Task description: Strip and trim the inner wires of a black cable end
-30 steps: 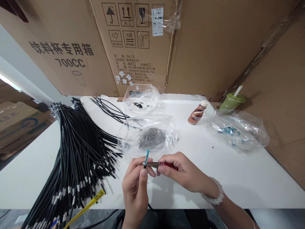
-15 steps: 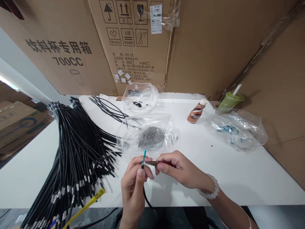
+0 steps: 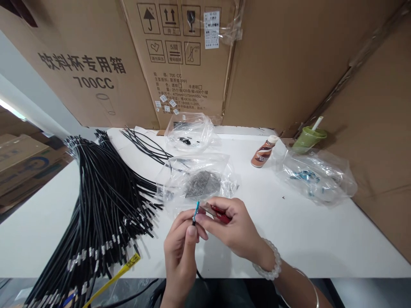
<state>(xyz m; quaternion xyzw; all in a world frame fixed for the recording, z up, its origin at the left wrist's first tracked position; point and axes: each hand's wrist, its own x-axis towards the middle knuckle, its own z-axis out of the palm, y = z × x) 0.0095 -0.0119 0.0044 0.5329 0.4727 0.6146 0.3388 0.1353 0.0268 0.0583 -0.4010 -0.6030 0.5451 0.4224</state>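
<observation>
- Left hand [image 3: 181, 252]: fingers pressed together in a pinch on a thin black cable [image 3: 194, 222] just below its tip, over the near edge of the tabletop [image 3: 321, 239], about midway along it.
- Right hand [image 3: 233, 231]: closed around a small tool with a red handle [image 3: 221, 214]; its metal nose meets the cable tip from the right. A pale bead bracelet sits on the wrist.
- Cable end: a short blue terminal [image 3: 196, 207] sits on the tip. Its long axis runs nearly upright, leaning slightly right, pointing up and away toward the far edge. The tool lies roughly crosswise to it, handle to the right.
- Step in hand, as judged: seating or pressing the blue terminal onto the cable end with the tool. Whether the nose actually grips the terminal cannot be told.
- Next move, as judged: calls for a steady left pinch, keeping the cable axis fixed while the tool closes squarely on the terminal.
- Just beyond the hands: a clear bag of grey metal parts [image 3: 202, 182]; behind it a second clear bag [image 3: 189, 134].
- Left side of the tabletop: a large bundle of black cables [image 3: 102, 201].
- Far right corner: a brown bottle [image 3: 263, 153], a bag with blue pieces [image 3: 316, 177], a green cup [image 3: 308, 139].
</observation>
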